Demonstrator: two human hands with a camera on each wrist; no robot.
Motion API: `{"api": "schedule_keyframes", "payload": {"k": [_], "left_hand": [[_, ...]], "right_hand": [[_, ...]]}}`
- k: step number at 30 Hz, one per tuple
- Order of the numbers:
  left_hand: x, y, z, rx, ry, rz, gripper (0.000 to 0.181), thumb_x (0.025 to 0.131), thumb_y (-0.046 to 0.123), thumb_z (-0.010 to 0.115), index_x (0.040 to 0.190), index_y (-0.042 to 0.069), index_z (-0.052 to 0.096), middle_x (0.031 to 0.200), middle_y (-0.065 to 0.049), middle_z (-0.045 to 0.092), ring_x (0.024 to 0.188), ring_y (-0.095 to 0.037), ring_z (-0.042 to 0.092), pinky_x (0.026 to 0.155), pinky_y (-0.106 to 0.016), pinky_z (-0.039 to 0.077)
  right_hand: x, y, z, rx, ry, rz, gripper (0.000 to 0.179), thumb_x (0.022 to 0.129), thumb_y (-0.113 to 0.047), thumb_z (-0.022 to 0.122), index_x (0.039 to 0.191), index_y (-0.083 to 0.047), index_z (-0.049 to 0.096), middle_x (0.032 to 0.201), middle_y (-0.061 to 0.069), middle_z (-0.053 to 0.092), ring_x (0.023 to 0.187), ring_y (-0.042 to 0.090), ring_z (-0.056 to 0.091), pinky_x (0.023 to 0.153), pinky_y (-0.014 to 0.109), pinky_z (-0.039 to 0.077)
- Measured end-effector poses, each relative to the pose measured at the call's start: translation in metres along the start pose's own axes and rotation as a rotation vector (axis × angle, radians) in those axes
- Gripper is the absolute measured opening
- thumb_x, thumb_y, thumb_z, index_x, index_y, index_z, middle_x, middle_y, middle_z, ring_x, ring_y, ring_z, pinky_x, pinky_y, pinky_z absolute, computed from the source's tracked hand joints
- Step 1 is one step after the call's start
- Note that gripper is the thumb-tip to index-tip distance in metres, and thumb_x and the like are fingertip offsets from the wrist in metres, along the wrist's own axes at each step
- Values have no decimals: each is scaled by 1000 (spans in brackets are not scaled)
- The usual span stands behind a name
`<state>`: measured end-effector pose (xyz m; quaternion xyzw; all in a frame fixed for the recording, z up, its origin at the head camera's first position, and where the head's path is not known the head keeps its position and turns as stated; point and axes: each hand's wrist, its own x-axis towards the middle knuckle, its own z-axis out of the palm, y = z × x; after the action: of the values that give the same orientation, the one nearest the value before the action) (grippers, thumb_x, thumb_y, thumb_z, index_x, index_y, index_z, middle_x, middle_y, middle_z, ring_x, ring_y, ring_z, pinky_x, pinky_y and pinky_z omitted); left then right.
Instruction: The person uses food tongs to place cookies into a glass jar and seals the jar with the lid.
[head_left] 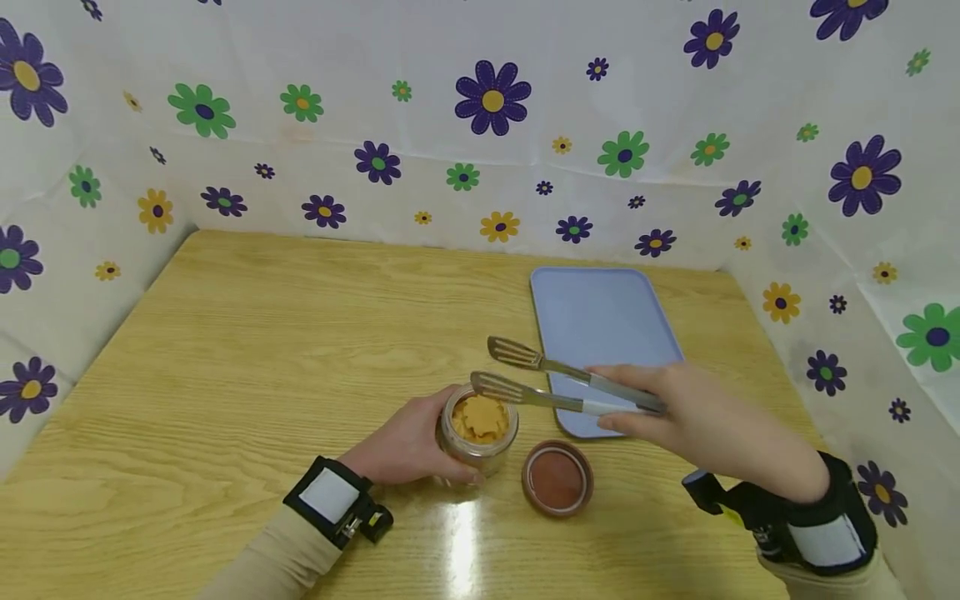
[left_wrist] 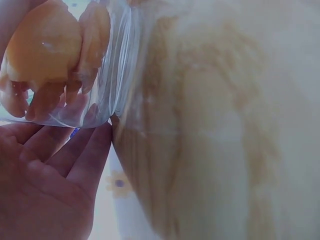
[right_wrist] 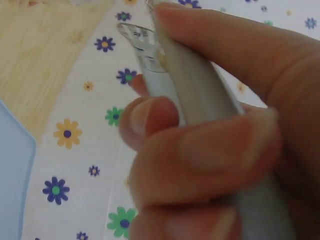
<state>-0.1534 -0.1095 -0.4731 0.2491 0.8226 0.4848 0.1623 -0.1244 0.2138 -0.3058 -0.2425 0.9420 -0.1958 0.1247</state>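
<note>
My left hand (head_left: 408, 442) grips a clear glass jar (head_left: 486, 454) at its side, thumb and fingers around the body. Orange-yellow, scallop-edged pieces (head_left: 480, 419) fill the jar near its open mouth; the left wrist view shows the same pieces (left_wrist: 45, 45) through the glass. In my right hand (head_left: 693, 417) are metal tongs (head_left: 546, 400) with slotted tips, the arms spread apart and nothing between them. The nearer tip overlaps the jar's rim in the head view. Close up in the right wrist view, fingers curl around the tongs' handle (right_wrist: 195, 80).
A brown round lid (head_left: 557, 477) lies right of the jar on the wooden table (head_left: 300, 325). Behind it rests a light blue tray (head_left: 607, 312), partly covered by the tongs and right hand. A flower-patterned sheet (head_left: 420, 50) walls the back and sides.
</note>
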Motion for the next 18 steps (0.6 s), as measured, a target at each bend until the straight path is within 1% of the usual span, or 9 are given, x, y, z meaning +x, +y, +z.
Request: {"api": "schedule_keyframes", "payload": {"k": [2, 3, 6, 7, 8, 10, 11, 13, 18], "left_hand": [[-1, 0, 0, -1, 4, -4, 97, 63, 43, 95, 147, 25, 51, 126, 6, 67, 117, -12, 62, 103, -43, 51], [-1, 0, 1, 0, 7, -4, 98, 63, 43, 95, 148, 24, 51, 127, 6, 67, 117, -12, 62, 103, -43, 50], [0, 1, -1, 6, 18, -1, 97, 62, 43, 95, 147, 23, 52, 126, 5, 67, 117, -13, 62, 103, -44, 50], [0, 1, -1, 7, 19, -2, 97, 62, 43, 95, 147, 23, 52, 126, 5, 67, 117, -13, 62, 104, -44, 50], [0, 1, -1, 5, 18, 0, 97, 62, 42, 95, 147, 22, 52, 127, 5, 67, 117, -13, 62, 104, -44, 50], [0, 1, -1, -3, 12, 2, 96, 63, 41, 95, 146, 23, 52, 126, 5, 67, 117, -13, 62, 103, -44, 50], [0, 1, 0, -10, 9, 3, 95, 63, 40, 95, 146, 23, 52, 126, 5, 67, 117, -13, 62, 104, -44, 50], [1, 0, 0, -21, 6, 5, 95, 63, 39, 95, 146, 23, 52, 127, 5, 67, 118, -13, 62, 104, -45, 50], [1, 0, 0, -21, 3, 2, 95, 64, 38, 95, 147, 24, 51, 127, 5, 67, 118, -14, 62, 104, -45, 50]], "right_hand": [[1, 7, -4, 29, 70, 18, 64, 97, -51, 61, 148, -12, 59, 74, -4, 59, 53, 5, 42, 49, 27, 39], [3, 12, -6, 44, 110, 30, 64, 98, -50, 60, 148, -10, 58, 79, -1, 62, 56, 8, 46, 51, 28, 40], [14, 28, -9, 61, 227, 110, 64, 100, -49, 58, 147, -6, 56, 89, 9, 62, 63, 16, 50, 56, 32, 43], [19, 36, -8, 69, 268, 133, 64, 100, -49, 57, 146, -5, 56, 96, 11, 63, 68, 19, 53, 58, 33, 44], [23, 44, -6, 75, 302, 152, 63, 100, -49, 56, 143, -3, 56, 98, 13, 63, 71, 22, 54, 59, 35, 45], [32, 62, 0, 86, 340, 197, 62, 100, -51, 54, 138, -1, 56, 100, 15, 62, 75, 25, 55, 61, 36, 45], [37, 72, 4, 88, 355, 211, 61, 101, -51, 54, 134, 0, 56, 100, 16, 61, 76, 26, 54, 61, 36, 45], [46, 90, 14, 77, 353, 252, 64, 101, -51, 54, 133, 4, 55, 99, 19, 62, 75, 27, 55, 59, 35, 45], [66, 126, 42, 64, 268, 359, 71, 102, -48, 53, 137, 14, 49, 105, 27, 64, 77, 28, 59, 57, 34, 47]]}}
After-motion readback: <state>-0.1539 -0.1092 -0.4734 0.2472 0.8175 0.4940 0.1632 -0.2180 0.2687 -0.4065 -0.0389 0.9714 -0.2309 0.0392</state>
